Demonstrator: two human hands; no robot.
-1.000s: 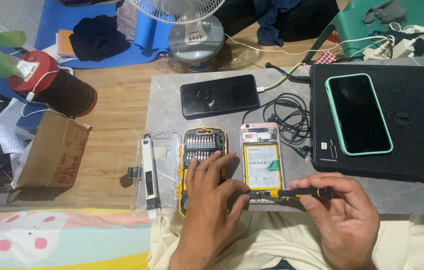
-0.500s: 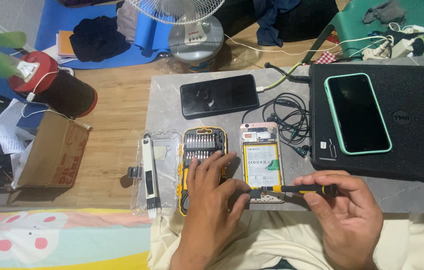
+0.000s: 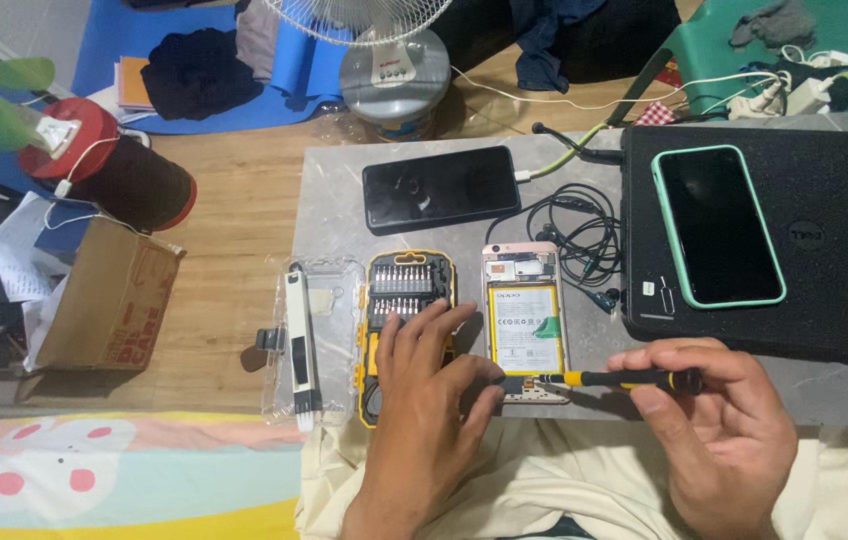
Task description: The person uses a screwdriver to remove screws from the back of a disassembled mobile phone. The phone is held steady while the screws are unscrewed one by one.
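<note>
Your right hand (image 3: 734, 440) pinches a slim, light screwdriver (image 3: 624, 379) by its black handle, tip at the bottom of the opened phone (image 3: 524, 320) near the table's (image 3: 329, 215) front edge. Your left hand (image 3: 429, 385), holding nothing, steadies the fragile, thin phone by its side.

Single head-worn view, steeply downward, fairly close over the grey tabletop (image 3: 344, 215), probably from a seated position.

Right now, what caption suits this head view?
Right hand steers a screwdriver into an opened phone; left hand steadies it.
</note>
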